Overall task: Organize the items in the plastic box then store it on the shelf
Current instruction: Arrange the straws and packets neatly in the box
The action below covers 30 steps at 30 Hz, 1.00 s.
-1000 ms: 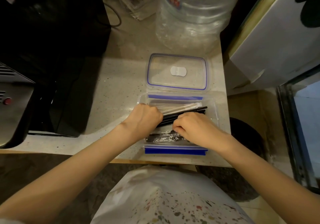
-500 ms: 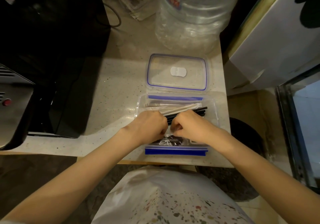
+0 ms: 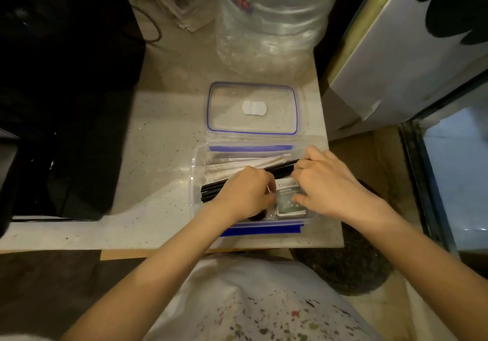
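The clear plastic box (image 3: 195,182) with blue clips stands open near the counter's front edge. Its clear lid (image 3: 252,108) lies flat just behind it. A bundle of black straws (image 3: 211,191) lies slantwise across the box, over white paper-wrapped sticks (image 3: 237,162). My left hand (image 3: 245,192) is curled over the middle of the straws. My right hand (image 3: 327,182) grips their right end with its upper fingers, and its thumb rests on a grey sachet (image 3: 287,200) in the box's front right. A dark item under my left hand is mostly hidden.
A big clear water bottle (image 3: 266,21) stands behind the lid. A black appliance (image 3: 66,89) fills the left side of the counter (image 3: 158,156). A white cabinet (image 3: 401,50) rises at the right, a dark round mat (image 3: 351,261) lies on the floor below.
My hands have moved apart: the right one went to the straws' right end, the left stayed at the middle. The straw bundle slid left, and the grey sachet is now uncovered.
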### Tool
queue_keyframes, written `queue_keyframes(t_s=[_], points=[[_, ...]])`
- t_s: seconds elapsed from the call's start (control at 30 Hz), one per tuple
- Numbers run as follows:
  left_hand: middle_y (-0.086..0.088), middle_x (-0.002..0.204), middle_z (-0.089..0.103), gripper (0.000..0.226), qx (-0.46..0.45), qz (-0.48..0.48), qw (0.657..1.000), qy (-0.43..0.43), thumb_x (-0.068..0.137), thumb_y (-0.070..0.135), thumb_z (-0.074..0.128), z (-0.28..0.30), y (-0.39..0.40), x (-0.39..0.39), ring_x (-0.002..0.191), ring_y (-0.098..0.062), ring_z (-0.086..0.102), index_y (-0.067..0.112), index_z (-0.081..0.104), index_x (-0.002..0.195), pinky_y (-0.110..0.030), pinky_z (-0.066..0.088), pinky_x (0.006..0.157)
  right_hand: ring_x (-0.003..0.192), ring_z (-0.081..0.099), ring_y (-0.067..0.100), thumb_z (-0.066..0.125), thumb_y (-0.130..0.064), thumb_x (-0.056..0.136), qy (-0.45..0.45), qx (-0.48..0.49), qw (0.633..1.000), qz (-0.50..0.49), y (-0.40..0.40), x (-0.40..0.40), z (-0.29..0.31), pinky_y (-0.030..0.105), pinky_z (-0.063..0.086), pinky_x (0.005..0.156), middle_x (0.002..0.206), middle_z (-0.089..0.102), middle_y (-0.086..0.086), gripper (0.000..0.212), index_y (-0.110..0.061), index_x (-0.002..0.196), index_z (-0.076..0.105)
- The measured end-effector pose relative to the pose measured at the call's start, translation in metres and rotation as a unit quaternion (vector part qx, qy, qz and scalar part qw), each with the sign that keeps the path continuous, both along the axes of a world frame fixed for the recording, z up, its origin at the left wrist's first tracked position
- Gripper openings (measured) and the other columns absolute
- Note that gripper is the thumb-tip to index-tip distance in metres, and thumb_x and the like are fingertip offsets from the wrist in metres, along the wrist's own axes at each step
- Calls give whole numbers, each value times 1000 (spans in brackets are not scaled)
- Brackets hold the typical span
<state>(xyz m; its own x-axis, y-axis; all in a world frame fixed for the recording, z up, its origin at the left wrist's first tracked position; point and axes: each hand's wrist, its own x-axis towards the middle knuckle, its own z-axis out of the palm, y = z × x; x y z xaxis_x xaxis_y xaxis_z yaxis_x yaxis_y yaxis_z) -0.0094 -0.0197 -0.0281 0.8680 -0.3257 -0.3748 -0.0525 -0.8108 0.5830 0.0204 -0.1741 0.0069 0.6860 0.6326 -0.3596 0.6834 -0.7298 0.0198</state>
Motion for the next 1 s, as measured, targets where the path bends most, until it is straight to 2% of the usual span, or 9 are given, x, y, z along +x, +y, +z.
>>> queue_keyframes(t_s=[0.2,0.37,0.57,0.67,0.73,0.8,0.9,1.0], points=[[-9,98,70,15,-29,56,998,12,88,17,58,-5,-11,-7,89,-23,65,11,62,100,-39,54,82,110,40,19,49,-40,87,26,-21,999,13,0,-6,-7,35,32,91,107,62,0,32,-16,106,61],[-7,98,73,17,-47,59,997,9,88,15,56,-4,-11,-17,88,-22,67,11,60,104,-39,54,82,113,37,18,45,-45,88,45,-13,999,4,0,-4,-9,36,30,94,112,56,0,39,-16,109,60],[-6,98,71,17,-30,44,999,10,89,15,56,-4,-5,-20,90,-21,65,13,63,104,-34,53,81,109,38,15,47,-42,88,87,18,996,-20,-4,2,-13,35,28,97,106,59,-2,31,-19,105,57],[-7,101,71,19,14,80,996,-46,89,16,55,-4,4,-19,93,-24,65,15,64,106,-38,54,80,108,41,15,44,-38,92,84,29,996,-25,-3,4,-14,35,28,96,106,62,-2,29,-19,109,58],[-7,105,68,22,66,102,987,-102,89,16,54,-4,12,-17,95,-27,63,14,63,110,-38,53,78,108,44,15,43,-35,93,70,39,996,-27,-4,4,-14,34,28,96,108,63,-2,29,-20,114,57],[-8,107,65,25,102,109,980,-134,88,16,56,-4,19,-15,96,-29,62,11,62,112,-37,53,76,106,49,17,46,-31,94,12,61,998,-22,-4,3,-15,34,30,95,106,66,-3,26,-20,112,61],[-10,107,64,26,132,94,975,-154,85,13,58,-8,27,-14,98,-29,60,8,64,110,-36,50,75,84,59,20,70,-20,79,-104,60,993,-9,1,3,-22,34,32,78,83,71,-1,8,-17,86,71],[-9,108,63,25,173,68,970,-155,85,15,59,-10,27,-15,100,-27,59,9,63,108,-34,49,74,72,60,20,79,-11,65,-129,52,990,-26,9,3,-28,32,42,64,72,68,0,13,-14,74,70]])
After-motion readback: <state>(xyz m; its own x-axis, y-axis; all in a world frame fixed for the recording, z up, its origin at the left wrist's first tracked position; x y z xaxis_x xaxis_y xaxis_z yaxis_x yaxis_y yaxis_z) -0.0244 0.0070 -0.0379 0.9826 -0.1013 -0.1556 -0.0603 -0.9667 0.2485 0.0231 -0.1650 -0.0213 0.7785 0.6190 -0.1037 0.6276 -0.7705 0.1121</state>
